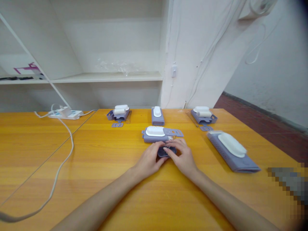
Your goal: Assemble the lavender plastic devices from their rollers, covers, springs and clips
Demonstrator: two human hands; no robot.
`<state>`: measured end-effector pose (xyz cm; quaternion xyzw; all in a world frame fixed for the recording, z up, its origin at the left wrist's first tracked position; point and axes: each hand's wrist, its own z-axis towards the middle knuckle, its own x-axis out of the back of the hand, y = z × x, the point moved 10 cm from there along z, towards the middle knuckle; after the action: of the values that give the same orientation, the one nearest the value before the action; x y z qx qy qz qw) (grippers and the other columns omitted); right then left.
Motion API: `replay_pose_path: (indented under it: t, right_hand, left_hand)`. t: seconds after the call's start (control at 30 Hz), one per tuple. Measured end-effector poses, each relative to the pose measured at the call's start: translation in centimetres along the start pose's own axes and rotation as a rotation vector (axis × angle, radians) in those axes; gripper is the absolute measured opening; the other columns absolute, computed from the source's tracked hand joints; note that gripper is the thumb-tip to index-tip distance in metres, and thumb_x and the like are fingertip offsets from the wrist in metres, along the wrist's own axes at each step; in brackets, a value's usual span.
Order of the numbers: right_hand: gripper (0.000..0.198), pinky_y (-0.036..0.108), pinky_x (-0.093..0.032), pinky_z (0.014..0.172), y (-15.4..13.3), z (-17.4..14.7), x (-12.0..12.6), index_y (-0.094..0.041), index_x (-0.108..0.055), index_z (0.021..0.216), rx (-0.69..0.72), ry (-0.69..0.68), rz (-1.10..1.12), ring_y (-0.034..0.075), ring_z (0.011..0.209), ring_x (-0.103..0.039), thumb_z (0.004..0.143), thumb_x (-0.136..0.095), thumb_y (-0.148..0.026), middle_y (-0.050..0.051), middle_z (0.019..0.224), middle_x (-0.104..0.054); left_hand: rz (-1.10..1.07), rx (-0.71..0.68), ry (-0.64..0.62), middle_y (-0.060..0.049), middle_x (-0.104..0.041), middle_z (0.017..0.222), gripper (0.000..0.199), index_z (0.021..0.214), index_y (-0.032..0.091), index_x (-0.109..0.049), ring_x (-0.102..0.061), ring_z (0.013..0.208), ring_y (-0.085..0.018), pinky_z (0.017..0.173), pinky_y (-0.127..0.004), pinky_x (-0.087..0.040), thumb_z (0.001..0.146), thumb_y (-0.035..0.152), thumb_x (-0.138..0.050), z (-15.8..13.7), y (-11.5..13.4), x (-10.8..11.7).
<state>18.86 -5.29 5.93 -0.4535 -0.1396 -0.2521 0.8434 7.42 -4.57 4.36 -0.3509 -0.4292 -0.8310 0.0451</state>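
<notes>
Gripping one hollow purple piece (161,154), two hands (149,158) share one table (149,205) with five white-topped cases (154,138).

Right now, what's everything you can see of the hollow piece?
The hollow piece is a small, dark purple-grey oval shell, apparently plastic, thin-rimmed, its opening facing the camera. The left hand holds its left side; the right hand reaches its thumb over the opening. It is just nearer than a white-topped case. Its underside is hidden.

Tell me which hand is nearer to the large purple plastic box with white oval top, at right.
Right. The right hand lies left of the box, apart from it; the left hand is farther left.
</notes>
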Motion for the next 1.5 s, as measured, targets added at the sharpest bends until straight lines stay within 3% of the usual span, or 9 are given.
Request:
replay_pose_path:
  t: [0.5,0.73,0.87,1.17,1.3,1.5]
  right_hand:
    - [0.006,0.039,-0.041,0.088,-0.1,0.3,-1.3,-0.021,-0.062,0.071,-0.044,-0.085,0.053,0.020,0.098,-0.052,0.075,-0.065,-0.021,0.004,0.099,-0.061]
    - [0.004,0.039,-0.042,0.088,-1.0,-0.1,-1.3,-0.021,-0.062,0.082,0.019,-0.086,0.056,0.020,0.097,-0.054,0.078,-0.061,-0.020,0.005,0.099,-0.062]
    - [0.011,0.037,-0.045,0.086,0.6,-0.1,-0.7,-0.021,-0.061,0.087,-0.057,-0.019,0.092,0.019,0.093,-0.056,0.080,-0.061,-0.029,0.005,0.094,-0.062]
    - [0.026,0.035,-0.045,0.088,-0.2,-0.3,-0.8,-0.021,-0.059,0.103,-0.031,-0.048,0.121,0.020,0.098,-0.057,0.079,-0.062,-0.030,0.006,0.102,-0.062]
    - [0.021,0.034,-0.045,0.089,-0.6,-0.5,-0.3,-0.021,-0.059,0.103,-0.005,-0.029,0.131,0.019,0.099,-0.058,0.083,-0.057,-0.026,0.006,0.103,-0.063]
    - [0.023,0.032,-0.047,0.087,-1.0,-0.8,-0.6,-0.022,-0.059,0.106,0.049,-0.045,0.117,0.018,0.098,-0.059,0.083,-0.056,-0.023,0.005,0.105,-0.064]
  left_hand:
    - [0.052,-0.028,-0.006,-0.008,-0.055,0.120,0.039,0.120,0.021,-0.045,-0.052,0.111,-0.023,0.095,-0.038,-0.042,0.082,0.025,-0.054,0.0,-0.4,-0.3]
    - [0.020,-0.026,0.009,-0.008,-0.056,0.117,0.043,0.121,0.021,-0.043,-0.054,0.106,-0.021,0.093,-0.036,-0.044,0.080,0.023,-0.055,0.1,-0.5,-0.2]
    - [0.017,-0.028,0.003,-0.010,-0.056,0.116,0.038,0.119,0.020,-0.044,-0.054,0.106,-0.022,0.092,-0.037,-0.043,0.083,0.027,-0.054,-0.1,0.2,0.0]
    - [-0.032,-0.135,0.236,-0.010,-0.053,0.117,0.042,0.121,0.020,-0.041,-0.051,0.110,-0.020,0.095,-0.036,-0.041,0.081,0.021,-0.056,-1.0,1.2,2.5]
    - [-0.222,0.006,0.240,-0.010,-0.053,0.116,0.047,0.123,0.021,-0.037,-0.053,0.106,-0.020,0.093,-0.036,-0.042,0.081,0.026,-0.059,-0.7,-0.4,2.3]
    - [-0.737,0.282,0.120,-0.003,-0.061,0.090,0.050,0.117,0.021,-0.037,-0.060,0.083,-0.014,0.075,-0.027,-0.047,0.078,0.036,-0.064,0.2,-3.5,0.5]
